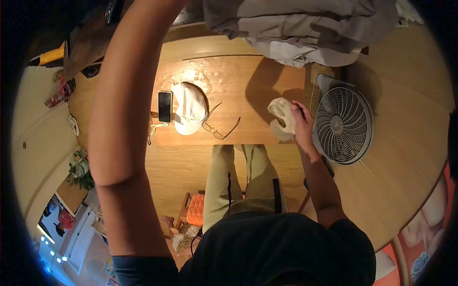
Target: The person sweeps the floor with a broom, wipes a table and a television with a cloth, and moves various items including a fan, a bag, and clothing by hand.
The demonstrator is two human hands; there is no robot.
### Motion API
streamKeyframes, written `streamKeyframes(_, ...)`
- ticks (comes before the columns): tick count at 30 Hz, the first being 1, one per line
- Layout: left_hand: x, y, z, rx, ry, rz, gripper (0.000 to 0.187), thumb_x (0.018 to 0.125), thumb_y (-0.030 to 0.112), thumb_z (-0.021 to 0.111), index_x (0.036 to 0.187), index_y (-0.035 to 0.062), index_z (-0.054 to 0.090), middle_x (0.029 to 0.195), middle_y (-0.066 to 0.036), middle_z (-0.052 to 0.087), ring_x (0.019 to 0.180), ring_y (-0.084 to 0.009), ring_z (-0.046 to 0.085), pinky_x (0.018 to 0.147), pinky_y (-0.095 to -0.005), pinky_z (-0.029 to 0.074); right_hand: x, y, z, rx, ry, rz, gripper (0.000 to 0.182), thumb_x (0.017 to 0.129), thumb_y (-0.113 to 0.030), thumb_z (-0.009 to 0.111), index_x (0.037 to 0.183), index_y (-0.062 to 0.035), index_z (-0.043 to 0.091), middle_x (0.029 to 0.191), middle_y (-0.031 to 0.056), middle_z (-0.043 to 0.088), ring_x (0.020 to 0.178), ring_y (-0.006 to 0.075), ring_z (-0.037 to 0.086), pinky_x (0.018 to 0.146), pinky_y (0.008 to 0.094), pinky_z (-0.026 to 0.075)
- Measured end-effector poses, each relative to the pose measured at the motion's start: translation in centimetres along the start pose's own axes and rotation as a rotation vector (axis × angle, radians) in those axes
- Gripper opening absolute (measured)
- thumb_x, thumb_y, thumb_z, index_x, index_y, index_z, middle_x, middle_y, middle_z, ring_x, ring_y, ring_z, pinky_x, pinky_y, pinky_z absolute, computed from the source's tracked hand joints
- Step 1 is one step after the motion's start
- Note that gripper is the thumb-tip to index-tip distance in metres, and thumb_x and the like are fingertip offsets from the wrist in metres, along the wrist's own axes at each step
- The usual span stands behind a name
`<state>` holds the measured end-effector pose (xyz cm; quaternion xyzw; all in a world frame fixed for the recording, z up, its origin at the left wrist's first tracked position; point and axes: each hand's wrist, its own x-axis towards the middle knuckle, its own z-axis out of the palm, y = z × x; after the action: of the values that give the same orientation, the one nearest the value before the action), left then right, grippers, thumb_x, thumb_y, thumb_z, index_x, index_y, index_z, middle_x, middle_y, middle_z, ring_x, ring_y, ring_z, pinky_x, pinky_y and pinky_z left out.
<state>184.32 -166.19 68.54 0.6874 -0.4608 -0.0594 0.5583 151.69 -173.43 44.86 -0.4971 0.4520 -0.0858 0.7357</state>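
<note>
My right hand (301, 119) holds a crumpled cream-coloured piece of soft cloth (282, 117) by its right side, over the right end of the wooden table. Its exact kind does not show. My left arm reaches up past the top edge of the picture, so my left hand is out of sight. A white cap (190, 108) lies on the table, with a pair of glasses (215, 130) close to its right and a dark-screened phone (165, 107) to its left.
A grey fan (342, 125) stands just right of my right hand. Grey clothing or fabric (305, 24) is heaped at the table's far edge. An orange seat (196, 209) is beside my legs. A white cable (158, 127) lies below the phone.
</note>
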Motion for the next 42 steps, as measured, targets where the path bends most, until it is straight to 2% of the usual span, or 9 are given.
streamKeyframes(5, -14.6, -7.0, -4.0, 0.209, 0.69, -0.296, 0.039, 0.084, 0.014, 0.047, 0.117, -0.0032, 0.039, 0.096, -0.006, 0.053, 0.083, -0.0096, 0.047, 0.075, -0.0205, 0.037, 2.8, 6.8, 2.4, -1.01, -0.016, -0.517, 0.036, 0.073, -0.019, 0.061, 0.102, -0.0015, 0.05, 0.093, 0.0142, 0.052, 0.09, 0.026, 0.05, 0.076, 0.0343, 0.04)
streamKeyframes(12, -50.2, -20.7, -1.9, 0.675, 0.092, -1.23, 0.027, 0.068, 0.02, 0.058, 0.087, 0.0006, 0.057, 0.075, -0.018, 0.057, 0.072, -0.0313, 0.056, 0.065, -0.0359, 0.044, -1.2, 12.5, 10.9, -0.931, -0.465, -0.248, 0.029, 0.069, -0.011, 0.059, 0.094, -0.0001, 0.05, 0.093, 0.0152, 0.051, 0.091, 0.0324, 0.047, 0.078, 0.0366, 0.039)
streamKeyframes(16, -61.4, -20.7, -0.8, 0.284, 0.286, -1.726, 0.045, 0.067, 0.027, 0.058, 0.104, 0.0024, 0.054, 0.09, -0.014, 0.06, 0.087, -0.0251, 0.056, 0.076, -0.0315, 0.042, 0.2, 15.0, 18.5, -0.921, -0.466, -0.435, 0.035, 0.068, -0.009, 0.059, 0.1, -0.0004, 0.048, 0.098, 0.0169, 0.048, 0.092, 0.0334, 0.046, 0.08, 0.0373, 0.038)
streamKeyframes(19, -58.2, -19.3, -3.2, 0.425, 0.07, -1.677, 0.059, 0.065, 0.021, 0.062, 0.117, 0.0006, 0.041, 0.1, -0.019, 0.052, 0.091, -0.031, 0.051, 0.077, -0.0346, 0.041, 2.3, 16.4, 23.4, -0.969, -0.366, -0.375, 0.041, 0.067, -0.01, 0.059, 0.105, -0.0014, 0.044, 0.104, 0.0179, 0.045, 0.095, 0.0331, 0.045, 0.08, 0.0378, 0.038)
streamKeyframes(24, -52.9, -23.1, -5.3, 0.776, 0.078, -0.948, 0.081, 0.066, 0.012, 0.063, 0.128, -0.0005, 0.013, 0.121, -0.024, 0.028, 0.108, -0.037, 0.033, 0.086, -0.0364, 0.035, 3.2, 19.2, 27.0, -1.234, -0.236, -0.334, 0.074, 0.061, -0.015, 0.063, 0.123, -0.0037, 0.025, 0.118, 0.0186, 0.037, 0.11, 0.0348, 0.033, 0.094, 0.0411, 0.025)
streamKeyframes(28, -52.9, -27.0, -5.0, 0.794, 0.176, -0.974, 0.09, 0.055, 0.011, 0.069, 0.127, 0.0008, 0.016, 0.122, -0.021, 0.026, 0.105, -0.0378, 0.036, 0.087, -0.042, 0.032, 4.2, 20.3, 28.2, -1.08, -0.262, -0.477, 0.067, 0.061, -0.01, 0.063, 0.119, -0.0036, 0.032, 0.119, 0.0165, 0.038, 0.109, 0.0332, 0.036, 0.09, 0.0379, 0.031)
streamKeyframes(35, -51.7, -27.1, -6.3, 0.699, 0.107, -1.175, 0.103, 0.047, 0.012, 0.067, 0.13, 0.0036, 0.007, 0.11, -0.023, 0.031, 0.091, -0.0366, 0.041, 0.08, -0.0413, 0.036, 2.9, 15.6, 31.5, -1.074, -0.555, -0.269, 0.013, 0.071, -0.01, 0.054, 0.079, 0.0001, 0.053, 0.078, 0.0182, 0.052, 0.078, 0.0335, 0.05, 0.065, 0.0359, 0.041)
streamKeyframes(41, -53.4, -24.6, -6.3, 0.534, -0.036, -1.196, 0.112, 0.048, 0.033, 0.073, 0.128, -0.0018, 0.003, 0.109, -0.024, 0.031, 0.091, -0.0362, 0.04, 0.081, -0.0414, 0.035, -0.1, -1.6, 34.5, -0.864, -0.78, -0.388, 0.018, 0.081, -0.007, 0.047, 0.097, -0.0004, 0.05, 0.084, 0.0059, 0.054, 0.082, 0.017, 0.052, 0.07, 0.0276, 0.042)
streamKeyframes(42, -55.6, -25.8, -3.8, 0.524, 0.174, -1.08, 0.112, 0.048, 0.036, 0.072, 0.127, -0.0049, 0.004, 0.105, -0.023, 0.032, 0.091, -0.0348, 0.039, 0.08, -0.0398, 0.035, -0.3, -5.4, 34.5, -0.743, -0.789, -0.344, 0.02, 0.083, -0.009, 0.046, 0.101, -0.0019, 0.049, 0.087, 0.0033, 0.053, 0.083, 0.0133, 0.051, 0.072, 0.0263, 0.042)
